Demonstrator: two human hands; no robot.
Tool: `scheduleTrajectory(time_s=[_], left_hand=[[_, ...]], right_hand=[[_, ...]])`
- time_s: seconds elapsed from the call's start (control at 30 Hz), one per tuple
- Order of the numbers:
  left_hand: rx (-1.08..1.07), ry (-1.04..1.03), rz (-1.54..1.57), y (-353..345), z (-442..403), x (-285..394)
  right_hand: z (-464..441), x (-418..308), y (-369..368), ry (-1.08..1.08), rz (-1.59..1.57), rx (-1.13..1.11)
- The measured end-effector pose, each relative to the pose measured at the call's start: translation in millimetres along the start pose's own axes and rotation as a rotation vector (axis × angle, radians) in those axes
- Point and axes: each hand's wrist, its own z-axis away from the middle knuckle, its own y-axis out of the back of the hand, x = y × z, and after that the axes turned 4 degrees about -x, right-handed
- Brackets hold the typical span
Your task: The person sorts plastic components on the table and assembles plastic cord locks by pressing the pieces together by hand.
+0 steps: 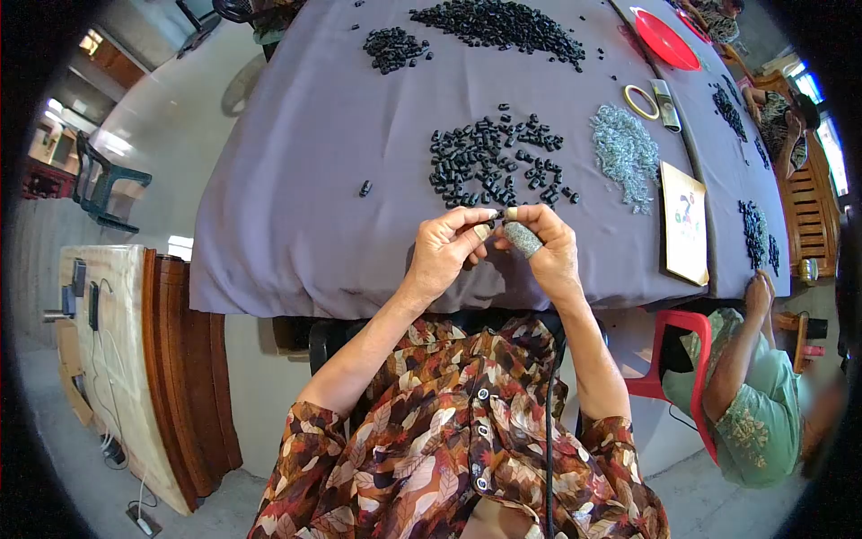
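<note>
My left hand (440, 250) and my right hand (552, 250) meet above the near edge of the cloth, both closed in a pinch. Between their fingertips sits a small black plastic piece (499, 216), mostly covered by the fingers. A grey speckled cover (522, 239) wraps my right thumb, and pale covers show on other fingertips. Just beyond my hands spreads a loose pile of similar black plastic pieces (485, 162). To its right lies a heap of small clear plastic pieces (625, 153). One black piece (365, 189) lies apart on the left.
Larger black piles (503, 27) cover the far part of the purple-grey tablecloth (296, 180). On the right are a tape roll (640, 102), a printed board (684, 223) and a red tray (666, 39). A person in green (750, 395) sits at the right, hands at another pile.
</note>
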Motion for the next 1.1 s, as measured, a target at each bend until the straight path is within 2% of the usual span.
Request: scheduleTrajectory(time_s=[0.13,0.33,0.53,0.63,0.73,0.83,1.1], left_hand=[[-0.006,-0.016,-0.025,1,1,-2],[-0.034,0.0,-0.016,1,1,-1],[-0.05,-0.012,-0.015,3,0,-3],[-0.04,0.01,0.011,3,-1,-2],[-0.045,0.018,0.039,3,-1,0],[-0.077,0.026,0.035,6,-3,-2],[-0.085,0.038,0.0,7,-1,1]], right_hand=[[0,4,0,-0.024,-0.047,-0.015],[0,14,-1,-0.009,0.085,0.0],[0,5,-6,-0.027,-0.043,0.023],[0,4,-5,-0.07,0.003,0.03],[0,7,-3,-0.023,-0.044,-0.01],[0,8,-3,-0.006,0.06,-0.001],[0,8,-3,-0.041,0.001,0.001]])
